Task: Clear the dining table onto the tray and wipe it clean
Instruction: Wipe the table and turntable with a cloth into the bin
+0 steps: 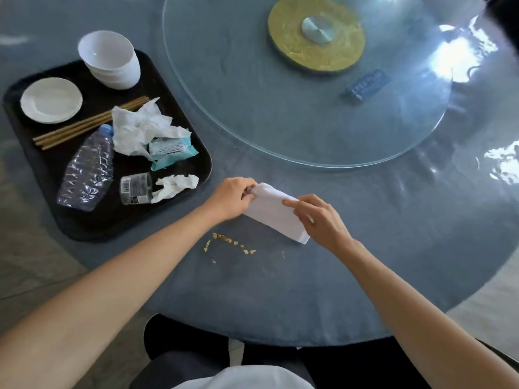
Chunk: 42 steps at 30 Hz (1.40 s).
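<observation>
A folded white cloth [271, 210] lies on the grey round table [379, 234] in front of me. My left hand [231, 197] pinches its far left end. My right hand [320, 217] grips its near right end, index finger laid across the top. Yellow crumbs [230, 242] are scattered on the table just below the cloth. The black tray [193, 167] at the left holds stacked white bowls [111, 60], a small white plate [51, 100], chopsticks [84, 124], a crushed plastic bottle [87, 169], a small glass [136, 188], crumpled tissues [143, 126] and a teal wipe packet [171, 150].
A glass lazy Susan [252, 88] with a gold hub [316, 35] fills the far middle of the table; a blue card [367, 84] lies under it. The table's near edge curves just above my lap. Bright glare marks the right side.
</observation>
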{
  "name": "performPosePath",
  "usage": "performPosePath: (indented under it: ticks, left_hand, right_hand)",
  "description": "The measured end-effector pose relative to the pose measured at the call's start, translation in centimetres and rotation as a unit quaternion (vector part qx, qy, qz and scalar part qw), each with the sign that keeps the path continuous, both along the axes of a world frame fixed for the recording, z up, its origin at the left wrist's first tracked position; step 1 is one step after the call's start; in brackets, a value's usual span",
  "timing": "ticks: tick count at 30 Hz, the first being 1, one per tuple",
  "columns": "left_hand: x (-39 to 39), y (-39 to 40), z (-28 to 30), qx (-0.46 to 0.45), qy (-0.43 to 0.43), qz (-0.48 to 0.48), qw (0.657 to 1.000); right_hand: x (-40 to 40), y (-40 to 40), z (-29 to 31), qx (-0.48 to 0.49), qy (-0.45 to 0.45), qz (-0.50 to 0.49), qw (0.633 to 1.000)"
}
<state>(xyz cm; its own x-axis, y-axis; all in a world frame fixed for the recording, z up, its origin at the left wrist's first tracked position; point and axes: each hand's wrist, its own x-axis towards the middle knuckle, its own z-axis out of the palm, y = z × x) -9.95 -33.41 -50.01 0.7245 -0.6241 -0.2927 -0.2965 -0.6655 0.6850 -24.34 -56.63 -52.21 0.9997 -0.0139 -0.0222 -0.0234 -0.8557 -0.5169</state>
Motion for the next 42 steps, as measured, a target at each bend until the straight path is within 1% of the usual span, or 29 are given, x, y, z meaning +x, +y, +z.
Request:
performPosePath:
  ticks: [3,5,8,11,15,18,21,24,27,30,32,35,37,39,40,42]
  left_hand:
    - [-0.5,-0.4,-1.6,0.046,-0.037,0.001,0.998]
    - [-0.7,-0.5,-1.6,0.077,-0.061,-0.025,0.995]
    - [-2.1,0.2,-0.6,0.110,-0.108,-0.084,0.985]
    - [-5.0,2.1,1.2,0.128,-0.213,-0.102,0.963]
    - [-10.5,5.7,4.0,0.151,-0.299,-0.039,0.941]
    - [-14.7,9.1,5.6,0.161,-0.320,0.015,0.934]
    - [-18.2,13.4,6.6,0.177,-0.325,0.071,0.927]
    - [-21.8,18.7,6.5,0.189,-0.310,0.138,0.922]
    - [-26.0,24.5,4.7,0.202,-0.280,0.221,0.912]
    - [-30.7,29.6,2.0,0.199,-0.236,0.281,0.909]
    - [-34.6,32.3,-0.5,0.174,-0.198,0.325,0.908]
    - [-39.7,35.7,-5.1,0.147,-0.124,0.402,0.895]
    - [-42.1,38.0,-9.0,0.145,-0.052,0.448,0.881]
    - [-44.4,39.8,-13.0,0.159,0.015,0.471,0.868]
    - [-45.5,40.4,-14.9,0.158,0.033,0.479,0.863]
    - [-46.9,40.9,-18.3,0.122,0.074,0.499,0.855]
  right_hand:
    - [-0.2,0.6,-0.9,-0.046,0.036,-0.026,0.998]
    - [-0.5,0.9,-0.9,-0.082,0.052,-0.036,0.995]
    - [-1.2,1.1,-0.1,-0.121,0.026,-0.049,0.991]
    - [-2.8,1.9,2.1,-0.130,-0.032,-0.046,0.990]
    - [-5.7,4.1,5.3,-0.137,-0.065,-0.014,0.988]
    - [-7.9,6.7,6.4,-0.124,-0.116,0.035,0.985]
    - [-8.8,10.7,7.2,-0.085,-0.132,0.083,0.984]
    - [-9.6,16.3,7.4,-0.060,-0.126,0.151,0.979]
    - [-10.9,22.4,6.4,-0.025,-0.107,0.220,0.969]
    - [-12.8,27.7,4.2,0.011,-0.054,0.277,0.959]
    - [-14.7,30.6,2.2,0.008,-0.013,0.312,0.950]
    - [-17.2,34.1,-1.9,-0.037,0.051,0.355,0.933]
    - [-18.2,36.2,-5.5,-0.046,0.103,0.363,0.925]
    - [-18.9,38.2,-9.7,-0.036,0.161,0.349,0.922]
    - [-19.3,39.0,-11.8,-0.024,0.187,0.335,0.923]
    - [-20.1,40.0,-16.7,-0.002,0.234,0.287,0.929]
